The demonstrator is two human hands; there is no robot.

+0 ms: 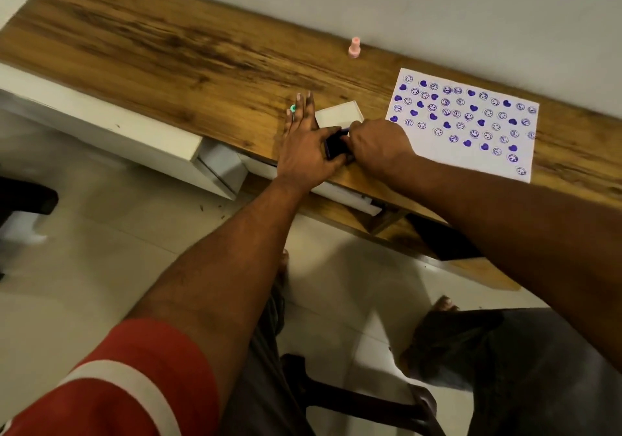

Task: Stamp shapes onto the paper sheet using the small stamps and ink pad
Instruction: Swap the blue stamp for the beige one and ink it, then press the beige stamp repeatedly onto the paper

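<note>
A white paper sheet (471,126) lies on the right of the wooden desk (168,48), covered with several purple hearts and smiley prints. Near the desk's front edge a dark ink pad (335,144) sits between my hands. My left hand (304,142) holds its left side with the thumb, fingers stretched flat on the desk, a small green stamp (292,108) by the fingertips. My right hand (378,148) is closed over the pad's right side. A pink stamp (354,47) stands upright at the back by the wall.
A small white box (338,116) rests just behind the ink pad. An open white drawer (222,166) juts out below the desk's front edge on the left. My knees and feet are on the tiled floor beneath.
</note>
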